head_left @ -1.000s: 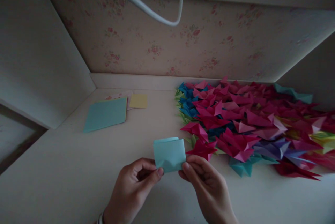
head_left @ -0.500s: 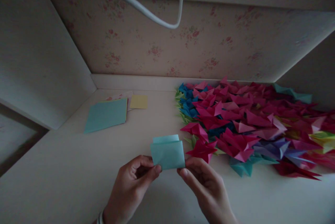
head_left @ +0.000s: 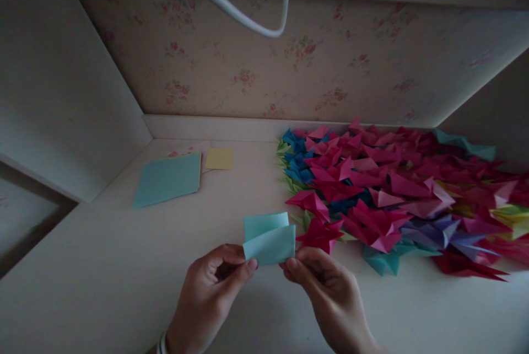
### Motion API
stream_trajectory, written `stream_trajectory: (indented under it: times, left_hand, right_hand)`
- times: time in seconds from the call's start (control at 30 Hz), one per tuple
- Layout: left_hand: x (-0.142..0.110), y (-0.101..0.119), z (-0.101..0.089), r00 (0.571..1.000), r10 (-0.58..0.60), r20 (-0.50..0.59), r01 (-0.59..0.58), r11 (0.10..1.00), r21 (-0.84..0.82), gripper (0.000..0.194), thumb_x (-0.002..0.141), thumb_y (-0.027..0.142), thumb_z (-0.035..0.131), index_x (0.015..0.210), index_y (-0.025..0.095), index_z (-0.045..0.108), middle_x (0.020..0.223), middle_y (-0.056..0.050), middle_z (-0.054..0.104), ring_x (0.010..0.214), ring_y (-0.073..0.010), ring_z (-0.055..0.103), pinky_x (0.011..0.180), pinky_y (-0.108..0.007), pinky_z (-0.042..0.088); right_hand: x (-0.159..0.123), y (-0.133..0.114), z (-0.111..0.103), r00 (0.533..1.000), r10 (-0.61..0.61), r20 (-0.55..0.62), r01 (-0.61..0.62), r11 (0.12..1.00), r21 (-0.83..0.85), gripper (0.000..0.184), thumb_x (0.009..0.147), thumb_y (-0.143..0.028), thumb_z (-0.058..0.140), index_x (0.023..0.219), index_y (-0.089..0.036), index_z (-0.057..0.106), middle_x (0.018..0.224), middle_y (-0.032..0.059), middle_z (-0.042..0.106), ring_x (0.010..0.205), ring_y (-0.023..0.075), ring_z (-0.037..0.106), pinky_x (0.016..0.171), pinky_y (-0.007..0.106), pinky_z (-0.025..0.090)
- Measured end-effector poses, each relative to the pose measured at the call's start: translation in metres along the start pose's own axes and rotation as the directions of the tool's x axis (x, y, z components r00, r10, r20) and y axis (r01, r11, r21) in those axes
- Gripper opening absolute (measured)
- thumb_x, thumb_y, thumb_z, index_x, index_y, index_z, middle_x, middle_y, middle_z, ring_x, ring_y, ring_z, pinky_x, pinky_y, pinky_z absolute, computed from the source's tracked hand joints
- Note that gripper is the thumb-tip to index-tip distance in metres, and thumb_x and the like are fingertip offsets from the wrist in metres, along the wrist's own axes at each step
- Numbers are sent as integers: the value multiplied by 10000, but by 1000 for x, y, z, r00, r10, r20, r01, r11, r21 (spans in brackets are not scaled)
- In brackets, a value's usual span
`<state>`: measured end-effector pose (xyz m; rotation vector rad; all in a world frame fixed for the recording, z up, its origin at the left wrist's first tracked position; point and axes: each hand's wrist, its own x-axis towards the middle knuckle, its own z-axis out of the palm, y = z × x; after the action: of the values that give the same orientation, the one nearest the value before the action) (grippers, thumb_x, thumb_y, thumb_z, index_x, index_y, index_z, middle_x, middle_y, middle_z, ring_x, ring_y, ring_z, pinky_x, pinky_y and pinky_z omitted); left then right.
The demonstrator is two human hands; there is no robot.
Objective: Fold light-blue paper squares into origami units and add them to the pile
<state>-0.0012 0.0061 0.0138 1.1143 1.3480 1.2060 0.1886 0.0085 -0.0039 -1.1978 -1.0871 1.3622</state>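
Mid-fold, it seems, on the aqua paper [head_left: 271, 247]!
Left hand [head_left: 211, 289] and right hand [head_left: 329, 289] pinch its near corners; edges likely need squaring next.

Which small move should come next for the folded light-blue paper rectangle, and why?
Perhaps square up the folded light-blue paper rectangle: its front layer slants below the back one's top edge, and the left hand and right hand pinch its lower corners.

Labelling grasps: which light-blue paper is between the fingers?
The folded light-blue paper rectangle: left hand and right hand pinch its lower corners. Flat light-blue paper sheets at left and pointed teal paper shapes at right lie untouched.
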Motion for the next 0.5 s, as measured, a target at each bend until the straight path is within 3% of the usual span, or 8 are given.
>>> stream_trajectory:
  times: [0.23,0.5]
  left_hand:
    - [1,-6,0,996,-87,9,87,996,31,169,761,349,785,758,185,744,686,-21,736,635,-164,659,583,-223,525]
    - [1,-5,1,994,-106,25,106,994,-30,183,755,343,791,740,173,724,652,-18,726,634,-162,660,587,-224,521]
  right_hand:
    - [4,0,5,995,95,-43,-83,972,219,206,729,-325,855,782,-184,713,735,25,746,701,158,690,661,235,573]
    - [2,-3,5,994,104,-34,-95,975,199,233,731,-363,850,743,-171,719,698,28,738,669,162,694,643,242,583]
